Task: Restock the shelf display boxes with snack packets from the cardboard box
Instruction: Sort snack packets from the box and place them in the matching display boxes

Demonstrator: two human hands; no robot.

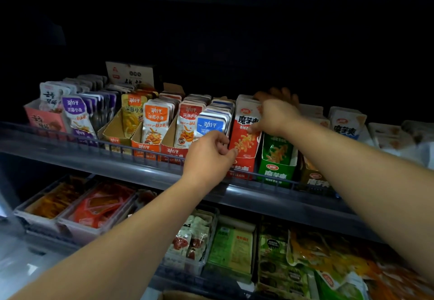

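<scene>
On the upper shelf stands a red display box (242, 163) with red-and-white snack packets (245, 123) upright in it. My right hand (274, 114) grips the top right of the front red packets, fingers curled over their upper edge and thumb on the front. My left hand (209, 154) is at the lower left edge of the same packets, its fingers curled against them. To the left stands a blue-packet box (211, 124), to the right a green display box (277, 158). The cardboard box is only a sliver at the bottom edge (183, 296).
A wire rail (94, 144) runs along the shelf front. More display boxes with orange (152, 125), yellow (132, 111) and purple (75, 114) packets fill the left. White packets (345, 123) lie on the right. The lower shelf holds clear trays (77, 226) and bagged snacks (328, 252).
</scene>
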